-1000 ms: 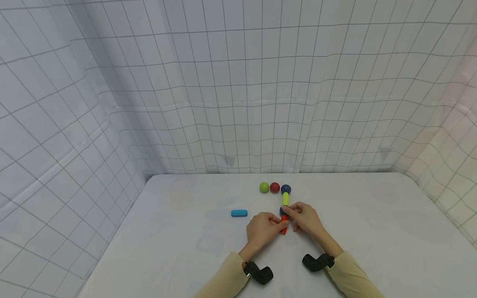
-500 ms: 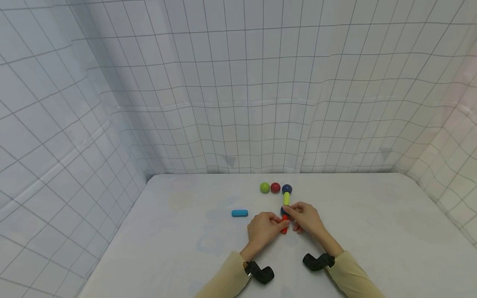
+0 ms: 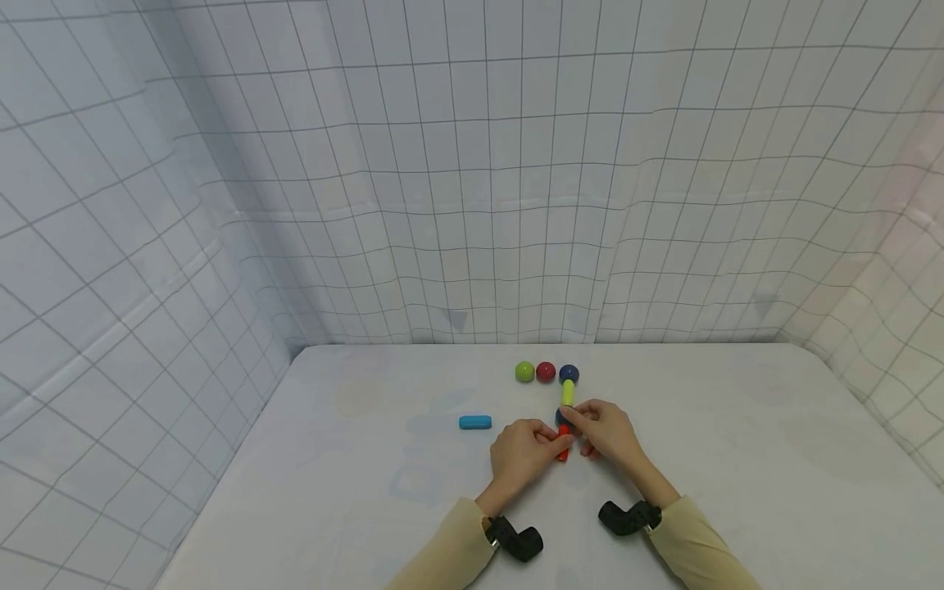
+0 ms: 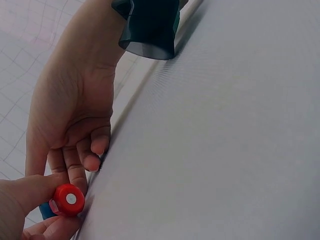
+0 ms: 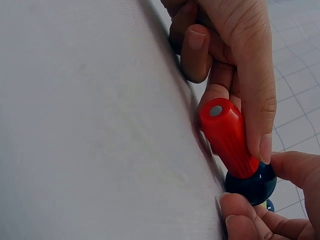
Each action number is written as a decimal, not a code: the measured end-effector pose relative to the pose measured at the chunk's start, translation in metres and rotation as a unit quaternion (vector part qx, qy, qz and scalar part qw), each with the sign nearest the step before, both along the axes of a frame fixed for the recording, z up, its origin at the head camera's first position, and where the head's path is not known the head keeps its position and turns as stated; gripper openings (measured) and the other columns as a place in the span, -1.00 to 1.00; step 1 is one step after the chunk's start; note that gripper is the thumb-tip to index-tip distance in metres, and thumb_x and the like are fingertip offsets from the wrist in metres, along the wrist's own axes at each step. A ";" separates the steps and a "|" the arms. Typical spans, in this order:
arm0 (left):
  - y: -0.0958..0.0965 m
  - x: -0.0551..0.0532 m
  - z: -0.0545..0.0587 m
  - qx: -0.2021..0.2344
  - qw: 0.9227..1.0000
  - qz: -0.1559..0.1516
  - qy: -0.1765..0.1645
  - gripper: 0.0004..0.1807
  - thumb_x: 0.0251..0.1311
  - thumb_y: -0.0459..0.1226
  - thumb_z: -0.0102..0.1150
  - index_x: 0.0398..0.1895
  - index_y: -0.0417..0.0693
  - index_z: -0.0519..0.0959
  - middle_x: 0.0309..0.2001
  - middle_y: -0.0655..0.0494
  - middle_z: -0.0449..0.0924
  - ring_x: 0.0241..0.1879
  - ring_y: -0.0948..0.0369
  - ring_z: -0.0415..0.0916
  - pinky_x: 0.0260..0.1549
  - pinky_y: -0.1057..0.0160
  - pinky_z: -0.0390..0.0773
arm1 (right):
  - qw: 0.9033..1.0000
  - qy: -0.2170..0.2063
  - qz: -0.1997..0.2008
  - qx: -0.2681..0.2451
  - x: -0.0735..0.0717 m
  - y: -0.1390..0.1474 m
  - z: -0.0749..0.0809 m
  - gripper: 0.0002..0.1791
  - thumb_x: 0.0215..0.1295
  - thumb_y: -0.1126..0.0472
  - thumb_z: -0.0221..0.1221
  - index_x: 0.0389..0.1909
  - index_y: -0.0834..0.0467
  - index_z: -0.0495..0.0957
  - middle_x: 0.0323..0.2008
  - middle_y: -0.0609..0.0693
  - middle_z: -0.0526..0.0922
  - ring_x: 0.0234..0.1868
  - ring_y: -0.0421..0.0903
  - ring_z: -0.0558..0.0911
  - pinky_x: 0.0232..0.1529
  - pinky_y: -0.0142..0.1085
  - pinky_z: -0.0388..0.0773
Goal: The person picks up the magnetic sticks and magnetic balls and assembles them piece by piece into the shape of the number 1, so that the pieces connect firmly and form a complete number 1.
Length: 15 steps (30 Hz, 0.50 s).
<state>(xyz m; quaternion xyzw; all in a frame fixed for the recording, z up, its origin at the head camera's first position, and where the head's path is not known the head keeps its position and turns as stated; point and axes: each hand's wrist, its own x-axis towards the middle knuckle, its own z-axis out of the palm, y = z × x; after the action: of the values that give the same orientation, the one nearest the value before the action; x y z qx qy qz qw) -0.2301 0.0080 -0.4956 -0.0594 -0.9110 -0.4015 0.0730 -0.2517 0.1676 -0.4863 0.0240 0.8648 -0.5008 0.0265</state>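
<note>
My left hand point(image 3: 522, 451) pinches a red ribbed magnetic rod point(image 5: 227, 137) between thumb and fingers. A round silver magnet shows in the rod's near end. The far end meets a dark blue ball point(image 5: 250, 185), which my right hand point(image 3: 606, 430) pinches from the other side. Beyond that ball, a yellow-green rod point(image 3: 567, 393) runs away from me to another dark blue ball point(image 3: 569, 374), so the pieces form one line. In the left wrist view the red rod point(image 4: 69, 200) faces end-on, and the ball is mostly hidden behind it and the fingers.
A red ball point(image 3: 546, 371) and a green ball point(image 3: 524, 371) sit left of the far blue ball. Left of my hands lies a blue rod point(image 3: 475, 422). The white table point(image 3: 354, 492) is bordered behind and at the sides by white grid-lined curtains point(image 3: 501, 205).
</note>
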 end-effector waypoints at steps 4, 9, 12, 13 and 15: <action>0.001 -0.001 -0.001 0.005 1.000 0.000 -0.003 -0.69 -0.04 0.14 0.35 -0.60 0.17 0.65 -0.72 0.50 0.43 -0.67 0.48 0.33 -0.65 0.36 0.28 | 1.000 0.016 0.005 0.007 -0.002 0.001 -0.002 -0.52 0.22 -0.11 0.23 -0.20 0.29 0.57 -0.63 -0.05 0.58 -0.78 -0.14 0.48 -0.71 -0.33 0.43; 0.003 -0.002 0.000 0.004 1.000 0.002 0.003 -0.70 -0.04 0.14 0.35 -0.59 0.18 0.65 -0.72 0.51 0.45 -0.66 0.48 0.35 -0.65 0.35 0.30 | 1.000 0.024 0.003 0.006 -0.004 0.001 -0.003 -0.47 0.22 -0.15 0.22 -0.19 0.29 0.57 -0.65 -0.05 0.57 -0.79 -0.13 0.48 -0.71 -0.31 0.43; 0.003 -0.002 0.000 0.004 1.000 0.004 0.006 -0.70 -0.03 0.14 0.35 -0.58 0.18 0.66 -0.71 0.51 0.46 -0.65 0.49 0.36 -0.65 0.35 0.30 | 1.000 0.023 0.001 0.006 -0.004 0.001 -0.003 -0.48 0.22 -0.14 0.21 -0.18 0.29 0.57 -0.66 -0.05 0.56 -0.79 -0.13 0.48 -0.71 -0.32 0.43; 0.003 -0.003 0.000 0.004 1.000 0.004 0.008 -0.70 -0.03 0.13 0.35 -0.58 0.17 0.66 -0.71 0.51 0.46 -0.65 0.49 0.36 -0.65 0.35 0.30 | 1.000 0.021 0.001 0.006 -0.005 0.001 -0.003 -0.49 0.23 -0.13 0.21 -0.18 0.29 0.57 -0.66 -0.05 0.56 -0.79 -0.13 0.48 -0.71 -0.33 0.43; 0.003 -0.003 -0.001 0.003 1.000 0.004 0.011 -0.70 -0.03 0.14 0.35 -0.57 0.17 0.66 -0.71 0.51 0.47 -0.65 0.50 0.36 -0.65 0.36 0.30 | 1.000 0.021 0.002 0.006 -0.005 0.002 -0.002 -0.51 0.24 -0.12 0.21 -0.18 0.29 0.57 -0.67 -0.04 0.56 -0.79 -0.14 0.48 -0.72 -0.33 0.43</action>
<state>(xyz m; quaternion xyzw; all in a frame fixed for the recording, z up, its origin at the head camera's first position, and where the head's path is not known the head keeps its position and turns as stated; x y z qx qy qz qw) -0.2334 0.0115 -0.4962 -0.0601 -0.9090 -0.4036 0.0849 -0.2567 0.1692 -0.4887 0.0124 0.8684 -0.4956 0.0093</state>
